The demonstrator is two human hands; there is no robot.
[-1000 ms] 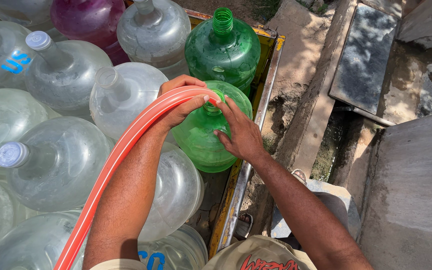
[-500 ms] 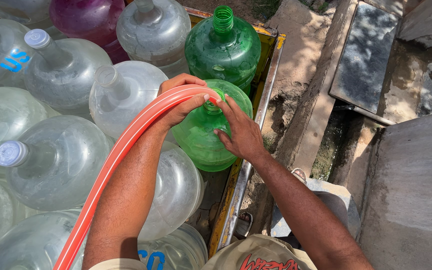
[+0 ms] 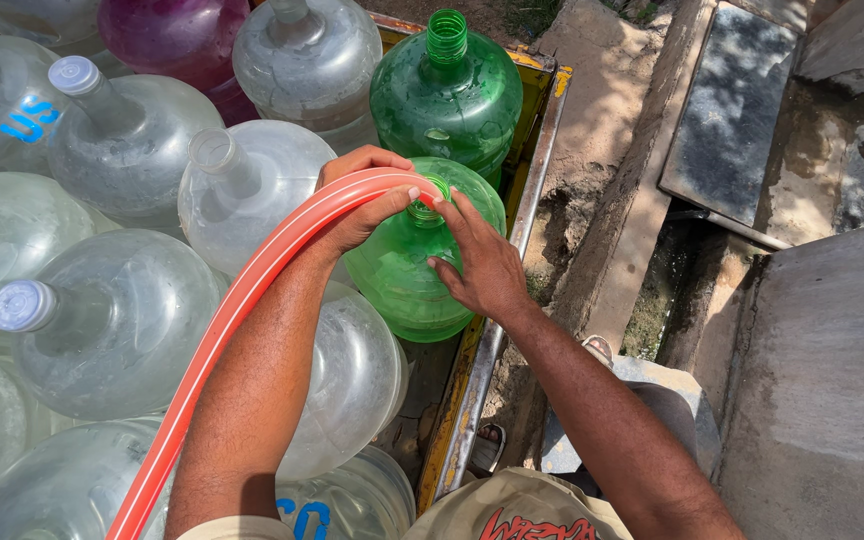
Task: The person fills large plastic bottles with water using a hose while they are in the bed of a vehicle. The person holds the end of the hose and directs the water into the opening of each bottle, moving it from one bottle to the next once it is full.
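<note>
Fingers on the left hand (image 3: 362, 205) are curled tight round an orange hose (image 3: 242, 300), thumb on top, pinning the hose end right at the mouth of a green jug (image 3: 407, 285). Right hand (image 3: 482, 265) is different: fingers spread fairly wide and mostly straight, tips pressed on the jug's neck and shoulder, not gripping anything, just resting on it. Can't tell if the hose tip is actually inside the mouth, the thumb and fingers cover it.

Everything else relative to that green jug:
- 2nd green jug (image 3: 447, 90) w/ open threaded neck sits just behind it, touching or nearly
- clear jug (image 3: 252, 185) w/ open neck right beside it on the left, partly under the left forearm
- another clear one (image 3: 347, 375) just in front, under the arm
- capped clear jugs (image 3: 102, 340) further left, pale lids on
- purple jug (image 3: 167, 35) well behind and left
- yellow metal rail (image 3: 482, 360) of the cart runs along its right side, pretty much touching
- concrete slabs (image 3: 832, 380) and dirt beyond the rail, to the right

Hose runs from the jug down along the left forearm and off the bottom edge.
</note>
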